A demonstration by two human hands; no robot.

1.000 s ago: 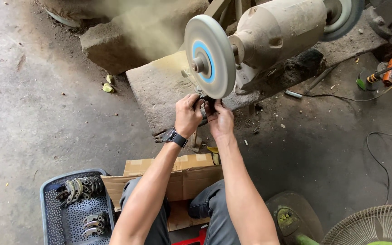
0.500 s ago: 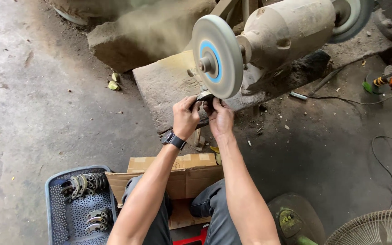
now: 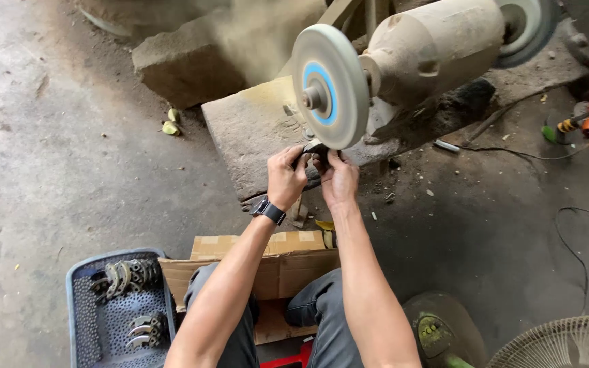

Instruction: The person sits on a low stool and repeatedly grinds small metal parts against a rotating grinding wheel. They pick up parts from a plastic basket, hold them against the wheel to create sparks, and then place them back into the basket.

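Bench grinder [image 3: 438, 54] on stone slab [image 3: 253, 129]; its buffing wheel [image 3: 328, 85] sits just above and ahead of both hands. Left hand [image 3: 286, 178] & right hand [image 3: 339, 178] pressed together, pinching small dark metal part [image 3: 313, 148] betw. fingertips, part touching wheel's lower edge. Hands abt equally near.

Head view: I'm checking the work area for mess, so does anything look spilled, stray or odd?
A dust cloud hangs behind the buffing wheel, where both hands press a small dark part. Small scraps and loose cables lie on the concrete floor.
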